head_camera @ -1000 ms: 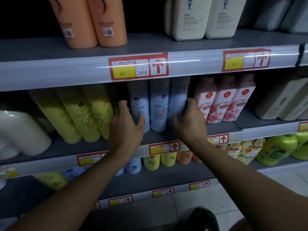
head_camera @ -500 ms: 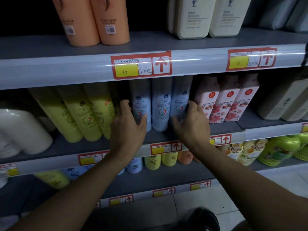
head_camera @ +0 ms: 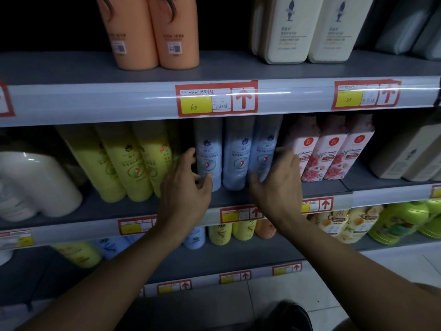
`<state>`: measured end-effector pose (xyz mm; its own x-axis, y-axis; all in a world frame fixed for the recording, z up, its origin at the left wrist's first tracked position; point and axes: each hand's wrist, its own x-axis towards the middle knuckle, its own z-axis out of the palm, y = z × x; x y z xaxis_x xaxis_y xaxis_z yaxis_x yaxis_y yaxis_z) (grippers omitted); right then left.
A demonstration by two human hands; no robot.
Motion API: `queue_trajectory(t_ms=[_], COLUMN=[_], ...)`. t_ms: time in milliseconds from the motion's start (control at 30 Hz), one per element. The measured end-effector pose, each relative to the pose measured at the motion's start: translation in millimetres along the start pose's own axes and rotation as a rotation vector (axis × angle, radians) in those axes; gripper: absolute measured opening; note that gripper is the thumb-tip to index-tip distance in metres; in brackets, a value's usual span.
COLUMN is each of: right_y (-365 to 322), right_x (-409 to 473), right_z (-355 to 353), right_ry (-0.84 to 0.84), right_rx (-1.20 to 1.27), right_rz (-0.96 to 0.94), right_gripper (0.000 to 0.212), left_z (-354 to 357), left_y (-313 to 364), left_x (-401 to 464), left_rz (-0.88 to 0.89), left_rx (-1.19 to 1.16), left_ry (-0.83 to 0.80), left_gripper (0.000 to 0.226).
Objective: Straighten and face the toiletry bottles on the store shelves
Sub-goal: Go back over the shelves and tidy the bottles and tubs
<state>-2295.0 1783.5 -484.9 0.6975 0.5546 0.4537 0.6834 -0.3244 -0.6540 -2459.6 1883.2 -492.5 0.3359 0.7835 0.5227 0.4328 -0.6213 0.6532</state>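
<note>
Two hands, left hand (head_camera: 185, 192) gripping left blue bottle (head_camera: 208, 149), right hand (head_camera: 278, 185) gripping right blue bottle (head_camera: 265, 146)

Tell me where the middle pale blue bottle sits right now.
In the head view the middle pale blue bottle stands mid-frame on the middle shelf, between the left hand and right hand, each gripping a neighbouring blue bottle.

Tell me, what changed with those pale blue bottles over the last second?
The right hand turned the right blue bottle until its label faced front like the other two. The left hand stayed gripping the left blue bottle. The yellow bottles kept leaning.
</note>
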Motion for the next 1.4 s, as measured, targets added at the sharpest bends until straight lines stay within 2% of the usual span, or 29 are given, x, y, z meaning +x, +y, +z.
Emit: queue_trajectory(t_ms=[233,400,533,700,800,900,1067,1167,1400], right_y=[-37,-62,-77,-94,-101,-107,-117,-120,-119], right_x=[-28,-45,-53,-60,-61,-61,-59,-60,-62], right_z=[4,15,31,62,82,99,121,131,137], right_ry=[-0.001,-0.065,-0.159,-0.249,-0.266,-0.233,-0.13,-0.078,-0.02], right_rx=[0.107,0.125,0.154,0.194,0.224,0.225,0.226,0.222,0.271], right_rz=[-0.182,-0.389,-0.468,-0.424,-0.346,-0.292,-0.157,-0.106,-0.073], right_gripper=[0.039,0.025,0.025,0.037,0.049,0.057,0.066,0.069,0.066], left_z=[-37,-72,-97,-128,-139,-138,-118,-102,-81], left_y=[-8,-27,-48,-75,-87,-92,-96,-91,-77], left_x=[-13,-19,-20,-13,-7,-4,-4,-10,-8], left_rz=[0.093,0.066,0.023,-0.097,-0.104,-0.115,-0.238,-0.3,-0.285], left_rx=[0.016,0.046,0.063,0.091,0.102,0.092,0.065,0.115,0.131], left_ry=[0.047,0.07,0.107,0.176,0.213,0.218,0.29,0.328,0.42], left_gripper=[0.021,0.014,0.014,0.018,0.021,0.03,0.054,0.058,0.066])
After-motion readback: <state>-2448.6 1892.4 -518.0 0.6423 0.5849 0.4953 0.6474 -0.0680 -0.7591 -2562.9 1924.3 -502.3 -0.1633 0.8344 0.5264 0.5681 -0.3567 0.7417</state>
